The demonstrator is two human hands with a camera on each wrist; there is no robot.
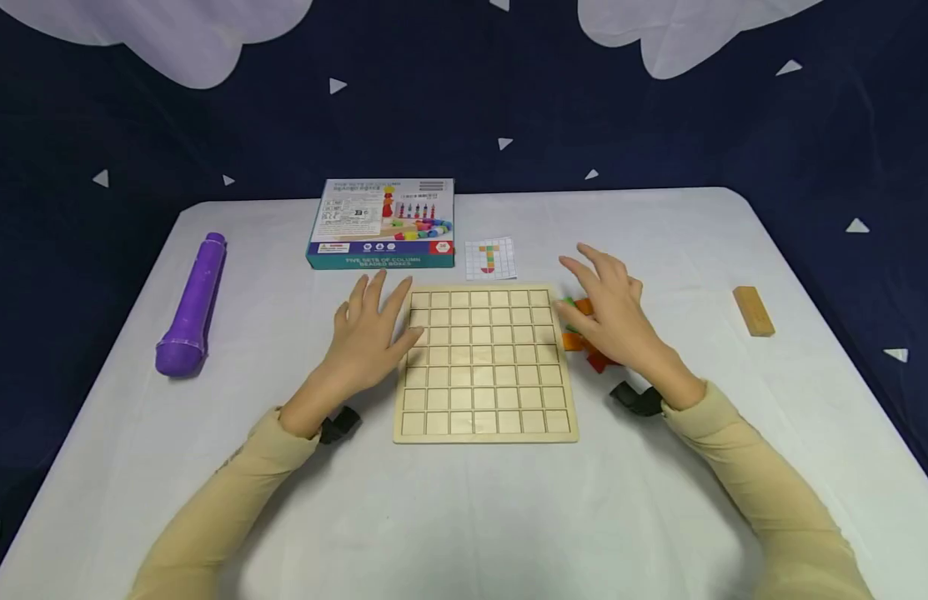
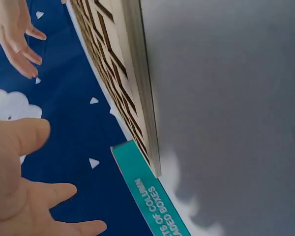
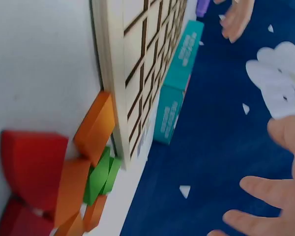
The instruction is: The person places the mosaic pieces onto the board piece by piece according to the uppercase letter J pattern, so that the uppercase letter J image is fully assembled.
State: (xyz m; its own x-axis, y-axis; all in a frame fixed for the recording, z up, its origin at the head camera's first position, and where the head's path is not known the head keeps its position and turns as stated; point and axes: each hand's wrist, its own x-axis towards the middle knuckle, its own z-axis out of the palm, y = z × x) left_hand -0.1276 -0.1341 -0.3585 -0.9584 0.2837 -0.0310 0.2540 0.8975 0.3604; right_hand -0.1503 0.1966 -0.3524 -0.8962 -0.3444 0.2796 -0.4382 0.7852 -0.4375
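Observation:
A square wooden grid board point(image 1: 486, 444) lies flat on the white table. My left hand point(image 1: 363, 340) hovers at its left edge with fingers spread, the thumb overlapping the board in the head view. On the other side my right hand point(image 1: 612, 312) is held with loosely spread fingers above a small pile of coloured blocks. In the right wrist view that pile shows red blocks point(image 3: 34, 162), orange blocks point(image 3: 96, 129) and green blocks point(image 3: 99, 177) beside the board's edge. Neither hand holds anything. Behind the board lies a gridded card point(image 1: 501, 260) with a coloured J-shaped pattern.
A boxed toy set point(image 1: 381, 225) lies at the back, left of the card. A purple microphone-shaped object point(image 1: 193, 308) rests on the far left. To the right is a wooden block point(image 1: 754, 312). Dark blue patterned cloth point(image 1: 464, 108) hangs behind the table.

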